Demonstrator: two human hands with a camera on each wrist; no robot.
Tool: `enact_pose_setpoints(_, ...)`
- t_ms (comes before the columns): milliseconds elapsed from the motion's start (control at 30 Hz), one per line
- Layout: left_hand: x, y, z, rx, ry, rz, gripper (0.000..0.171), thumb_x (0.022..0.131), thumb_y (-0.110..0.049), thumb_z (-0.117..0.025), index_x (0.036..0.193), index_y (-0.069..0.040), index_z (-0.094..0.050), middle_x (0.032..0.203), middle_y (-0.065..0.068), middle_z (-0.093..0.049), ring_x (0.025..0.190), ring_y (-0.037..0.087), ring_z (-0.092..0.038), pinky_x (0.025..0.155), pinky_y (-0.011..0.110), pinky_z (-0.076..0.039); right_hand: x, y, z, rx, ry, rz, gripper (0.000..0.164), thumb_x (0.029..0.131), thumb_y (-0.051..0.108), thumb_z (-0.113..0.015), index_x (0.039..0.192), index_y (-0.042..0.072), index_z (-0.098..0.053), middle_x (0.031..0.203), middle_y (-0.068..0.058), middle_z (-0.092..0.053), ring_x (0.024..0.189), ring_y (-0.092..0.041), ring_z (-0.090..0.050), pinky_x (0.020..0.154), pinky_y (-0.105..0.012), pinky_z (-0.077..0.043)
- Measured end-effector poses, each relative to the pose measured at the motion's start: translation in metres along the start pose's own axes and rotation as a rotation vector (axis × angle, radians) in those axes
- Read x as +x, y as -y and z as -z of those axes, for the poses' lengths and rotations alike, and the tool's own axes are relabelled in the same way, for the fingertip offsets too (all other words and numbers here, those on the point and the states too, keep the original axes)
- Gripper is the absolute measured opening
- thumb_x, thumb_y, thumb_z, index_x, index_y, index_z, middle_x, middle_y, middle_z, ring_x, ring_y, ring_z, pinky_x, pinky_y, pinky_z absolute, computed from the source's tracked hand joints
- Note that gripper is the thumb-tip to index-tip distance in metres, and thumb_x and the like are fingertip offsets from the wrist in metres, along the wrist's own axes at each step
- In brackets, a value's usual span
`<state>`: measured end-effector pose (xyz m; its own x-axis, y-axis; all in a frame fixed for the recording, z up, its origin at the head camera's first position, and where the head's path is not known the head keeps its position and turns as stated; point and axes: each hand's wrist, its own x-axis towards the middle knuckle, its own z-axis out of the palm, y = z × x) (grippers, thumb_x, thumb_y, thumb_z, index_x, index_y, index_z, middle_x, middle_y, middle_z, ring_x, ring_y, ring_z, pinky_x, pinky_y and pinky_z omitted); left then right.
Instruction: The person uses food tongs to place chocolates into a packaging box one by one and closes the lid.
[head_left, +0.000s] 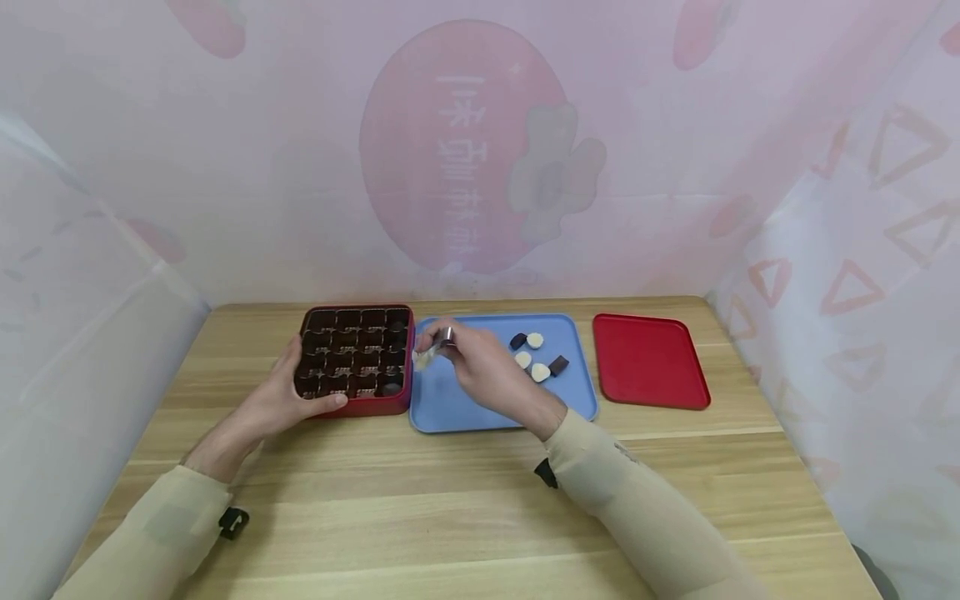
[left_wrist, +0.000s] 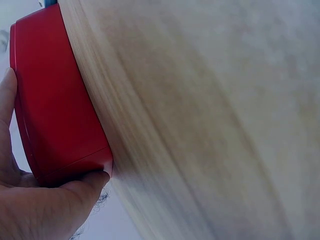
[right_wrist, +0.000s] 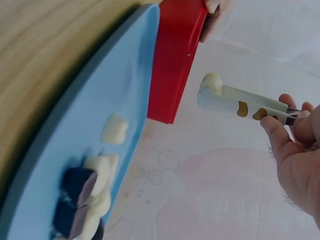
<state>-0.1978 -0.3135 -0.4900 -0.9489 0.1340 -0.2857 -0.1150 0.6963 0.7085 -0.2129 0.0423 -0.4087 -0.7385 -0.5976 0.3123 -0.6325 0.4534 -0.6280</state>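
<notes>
My left hand (head_left: 281,396) grips the near-left corner of a red box (head_left: 382,406), its thumb along the front wall. Inside is a dark insert divided into small square compartments; dark chocolates sit in some along the right column. Over the left part of a blue tray (head_left: 465,408), my right hand (head_left: 483,367) holds small tongs (right_wrist: 250,102). A white chocolate (right_wrist: 212,82) is pinched between the tongs' tips, above the tray, close to the box's right wall. Several white and dark chocolates (head_left: 540,372) lie on the tray's right half.
A flat red lid (head_left: 651,361) lies right of the tray. Wooden tabletop (head_left: 420,517) stretches in front of the box and tray. A printed pink and white curtain (head_left: 300,167) hangs behind the table and along both sides.
</notes>
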Motion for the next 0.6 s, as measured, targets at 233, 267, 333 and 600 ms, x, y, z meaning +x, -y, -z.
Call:
enact_pose_setpoints(233,0.002,0.003,0.000,-0.002,-0.001,0.006,0.148,0.078,-0.065,-0.085,0.163,-0.026,0.030,0.174,0.008,0.029,0.161,0.053,0.017,0.125,0.080,0.000,0.014,0.011,-0.008,0.021,-0.017,0.029,0.024,0.110,0.001,-0.048,0.120,0.018,-0.062,0.120,0.003,-0.076,0.124,-0.014,-0.072,0.106,-0.022,-0.058)
enact_pose_setpoints(267,0.002,0.004,0.000,-0.001,-0.002,0.007,0.148,0.079,-0.065,-0.085,0.162,-0.026,0.030,0.174,0.008,0.029,0.161,0.053,0.016,0.125,0.080,0.000,0.015,0.012,-0.010,0.028,-0.013,0.026,0.024,0.110,0.001,-0.048,0.120,0.018,-0.062,0.120,0.003,-0.076,0.124,-0.014,-0.072,0.106,-0.022,-0.058)
enact_pose_setpoints(333,0.002,0.004,0.000,-0.001,-0.004,0.005,0.147,0.079,-0.064,-0.085,0.163,-0.026,0.030,0.174,0.009,0.028,0.161,0.054,0.016,0.125,0.080,-0.001,0.018,0.014,-0.013,0.035,-0.009,0.024,0.024,0.110,0.002,-0.047,0.120,0.018,-0.062,0.121,0.003,-0.076,0.124,-0.013,-0.072,0.106,-0.020,-0.058)
enact_pose_setpoints(600,0.003,0.004,0.000,-0.018,-0.004,0.000,0.146,0.081,-0.061,-0.085,0.163,-0.023,0.030,0.174,0.010,0.029,0.161,0.054,0.016,0.125,0.080,-0.001,0.027,0.020,-0.027,0.052,0.036,0.033,0.027,0.110,-0.001,-0.047,0.119,0.020,-0.061,0.120,0.006,-0.073,0.120,-0.012,-0.072,0.101,-0.015,-0.057)
